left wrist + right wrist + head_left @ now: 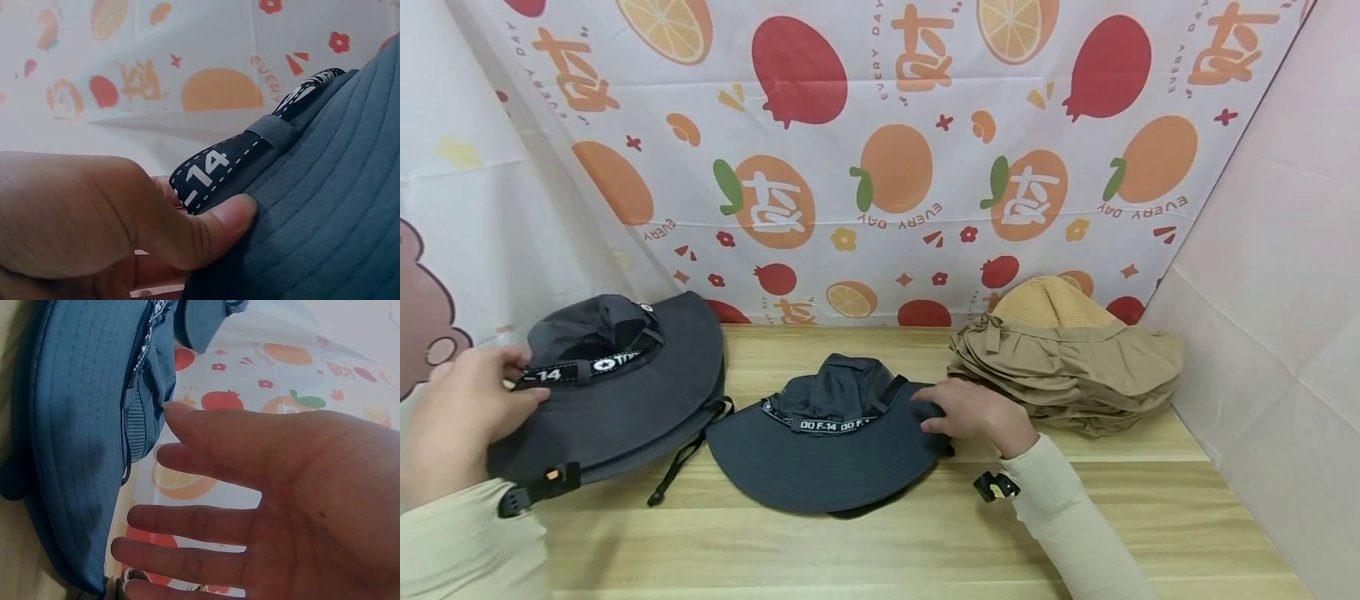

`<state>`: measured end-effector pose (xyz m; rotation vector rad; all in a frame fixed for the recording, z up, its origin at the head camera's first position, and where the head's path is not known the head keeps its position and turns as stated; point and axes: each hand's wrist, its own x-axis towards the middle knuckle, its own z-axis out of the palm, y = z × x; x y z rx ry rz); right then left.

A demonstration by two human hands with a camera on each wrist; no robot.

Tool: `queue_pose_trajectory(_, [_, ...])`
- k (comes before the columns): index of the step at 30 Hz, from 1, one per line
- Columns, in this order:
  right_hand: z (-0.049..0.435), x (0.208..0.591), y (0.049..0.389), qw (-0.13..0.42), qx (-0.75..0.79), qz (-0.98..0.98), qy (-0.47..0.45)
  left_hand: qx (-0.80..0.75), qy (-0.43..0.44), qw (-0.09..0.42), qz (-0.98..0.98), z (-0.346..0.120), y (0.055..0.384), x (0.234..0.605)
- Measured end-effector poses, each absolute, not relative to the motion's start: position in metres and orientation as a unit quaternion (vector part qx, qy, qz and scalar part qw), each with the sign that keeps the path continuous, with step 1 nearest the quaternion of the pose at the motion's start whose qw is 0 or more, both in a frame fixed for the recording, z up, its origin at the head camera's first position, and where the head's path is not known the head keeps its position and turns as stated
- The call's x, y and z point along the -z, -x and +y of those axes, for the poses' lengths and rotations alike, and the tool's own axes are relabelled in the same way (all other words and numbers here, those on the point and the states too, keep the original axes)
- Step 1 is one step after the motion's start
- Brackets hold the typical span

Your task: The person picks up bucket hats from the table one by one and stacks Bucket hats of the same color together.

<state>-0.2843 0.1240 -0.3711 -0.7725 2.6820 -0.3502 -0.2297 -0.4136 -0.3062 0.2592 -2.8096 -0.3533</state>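
My left hand (463,417) pinches the edge of a dark grey wide-brimmed bucket hat (647,400) at the left, thumb on the brim. Its black band with white "14" lettering (209,169) shows close to the thumb in the left wrist view. A second brim lies under it, and a black chin cord (677,467) hangs from the side. Another dark bucket hat (827,467) rests on the table at the middle, crown up. My right hand (973,412) is at this hat's right side, its fingers extended and spread in the right wrist view; whether they touch it I cannot tell.
A stack of khaki hats (1075,367) with a straw-coloured crown (1048,300) on top lies at the back right. Behind the wooden table (865,558) hangs a fruit-print cloth (880,275). A pale wall (1262,333) borders the right side.
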Motion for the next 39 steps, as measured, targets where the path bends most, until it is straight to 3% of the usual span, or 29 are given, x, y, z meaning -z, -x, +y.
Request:
queue_pose_trajectory(10, [0.13,0.367,0.283,0.177,0.137,0.933,0.281,0.114,-0.087,0.232,-0.962,-0.392,0.217,0.289])
queue_pose_trajectory(16, [0.131,0.364,0.281,0.175,0.141,0.93,0.292,0.12,-0.074,0.253,-0.957,-0.37,0.207,0.279])
queue_pose_trajectory(27, [0.132,0.36,0.28,0.165,0.142,0.933,0.287,0.149,0.005,0.269,-0.951,-0.34,0.199,0.267])
queue_pose_trajectory(39, [0.137,0.356,0.28,0.102,0.153,0.928,0.323,0.179,0.149,0.323,-0.917,-0.311,0.199,0.267])
